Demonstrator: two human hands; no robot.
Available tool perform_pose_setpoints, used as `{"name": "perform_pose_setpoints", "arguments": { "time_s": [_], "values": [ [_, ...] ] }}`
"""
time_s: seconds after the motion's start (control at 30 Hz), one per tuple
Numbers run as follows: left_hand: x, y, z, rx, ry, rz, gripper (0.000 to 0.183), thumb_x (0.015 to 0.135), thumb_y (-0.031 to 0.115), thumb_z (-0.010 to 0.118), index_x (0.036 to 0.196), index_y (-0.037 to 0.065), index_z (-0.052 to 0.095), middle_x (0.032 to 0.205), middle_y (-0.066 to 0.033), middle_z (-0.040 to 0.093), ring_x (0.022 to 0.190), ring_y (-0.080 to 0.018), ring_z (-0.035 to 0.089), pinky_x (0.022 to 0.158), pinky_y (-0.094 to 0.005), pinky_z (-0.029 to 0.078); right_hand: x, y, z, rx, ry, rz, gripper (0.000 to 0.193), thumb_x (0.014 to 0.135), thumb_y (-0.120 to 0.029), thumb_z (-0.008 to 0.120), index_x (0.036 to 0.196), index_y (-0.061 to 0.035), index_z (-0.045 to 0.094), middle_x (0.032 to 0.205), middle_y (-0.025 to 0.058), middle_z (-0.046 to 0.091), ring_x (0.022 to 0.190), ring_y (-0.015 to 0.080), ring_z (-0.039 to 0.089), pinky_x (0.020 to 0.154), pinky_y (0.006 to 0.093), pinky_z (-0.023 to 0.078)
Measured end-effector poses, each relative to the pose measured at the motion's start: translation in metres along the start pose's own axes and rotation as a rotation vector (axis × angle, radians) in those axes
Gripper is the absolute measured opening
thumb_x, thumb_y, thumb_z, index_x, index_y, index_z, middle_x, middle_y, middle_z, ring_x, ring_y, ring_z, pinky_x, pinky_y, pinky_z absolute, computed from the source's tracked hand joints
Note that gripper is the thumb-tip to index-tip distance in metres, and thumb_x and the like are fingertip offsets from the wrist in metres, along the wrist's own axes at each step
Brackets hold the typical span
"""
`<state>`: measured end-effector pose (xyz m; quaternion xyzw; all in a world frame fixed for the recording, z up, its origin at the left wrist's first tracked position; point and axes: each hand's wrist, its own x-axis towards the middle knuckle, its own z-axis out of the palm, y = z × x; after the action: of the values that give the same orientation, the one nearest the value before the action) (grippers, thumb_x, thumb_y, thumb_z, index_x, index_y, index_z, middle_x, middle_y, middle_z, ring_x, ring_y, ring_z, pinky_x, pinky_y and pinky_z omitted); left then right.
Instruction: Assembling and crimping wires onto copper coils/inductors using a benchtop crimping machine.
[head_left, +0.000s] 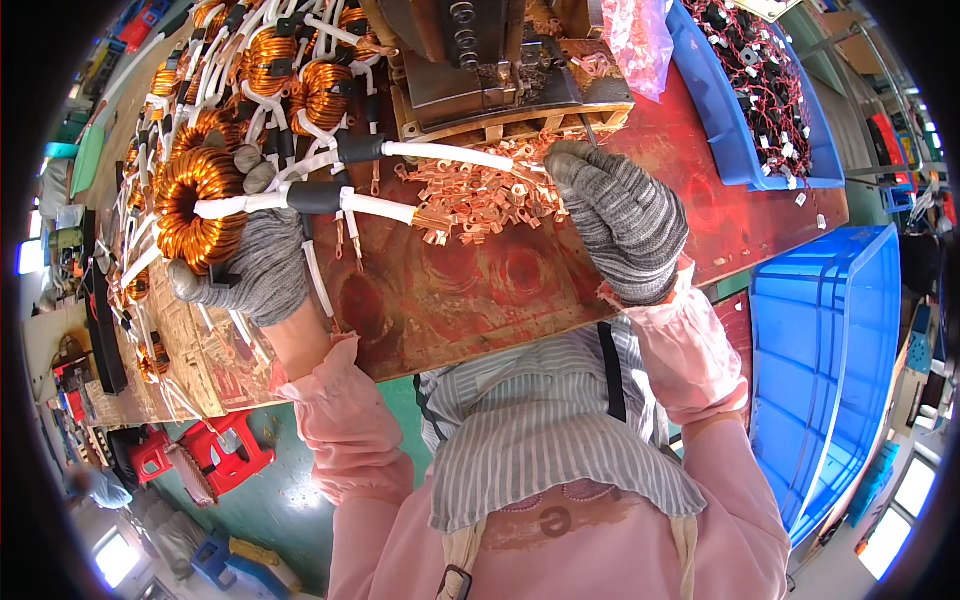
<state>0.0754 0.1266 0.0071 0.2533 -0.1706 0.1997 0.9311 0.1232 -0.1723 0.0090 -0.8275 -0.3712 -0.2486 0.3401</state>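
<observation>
My left hand [262, 262], in a grey knit glove, is closed around a ring-shaped coil [196, 205] wound with copper-coloured wire. From the coil side, two white-sleeved leads with black sleeves stretch right: a near lead [380, 207] and a far lead [450, 152]. Their ends lie over a heap of small copper terminals [480, 200]. My right hand [625, 220], gloved alike, has its fingers pressed together at the heap's right edge, by the far lead's end. What lies between those fingertips is hidden.
A dark metal press [490, 70] stands on the table beyond the terminals. Many more coils [270, 60] with white leads crowd the left side. A blue tray [730, 130] of small wired parts sits far right, and a blue bin [820, 370] stands beside the worn red table [480, 300].
</observation>
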Motion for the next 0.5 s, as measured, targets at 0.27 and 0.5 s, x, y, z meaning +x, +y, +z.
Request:
{"name": "perform_pose_setpoints", "arguments": {
  "time_s": [0.27,0.5],
  "values": [
    [0.002,-0.002,0.003,-0.009,0.013,0.010,0.097,0.059,0.050,0.068,0.127,-0.006,0.028,0.108,-0.0214,0.044,0.095,-0.0294,0.046,0.084,-0.0389,0.040,-0.003,0.002,0.002,-0.053,0.006,-0.033,0.029,0.069,-0.004,0.057,0.097,-0.0123,0.062,0.096,0.0053,0.063,0.078,0.0196,0.062,0.062,0.0293,0.051],
    [-0.002,-0.006,0.005,-0.040,-0.053,0.000,0.095,0.060,0.054,0.066,0.128,-0.001,0.029,0.111,-0.0199,0.041,0.095,-0.0282,0.044,0.085,-0.0413,0.038,-0.002,-0.005,-0.001,0.084,-0.104,0.055,0.023,0.074,0.001,0.060,0.097,-0.0047,0.062,0.094,0.0109,0.063,0.086,0.0207,0.062,0.074,0.0282,0.050]
  ]
}}
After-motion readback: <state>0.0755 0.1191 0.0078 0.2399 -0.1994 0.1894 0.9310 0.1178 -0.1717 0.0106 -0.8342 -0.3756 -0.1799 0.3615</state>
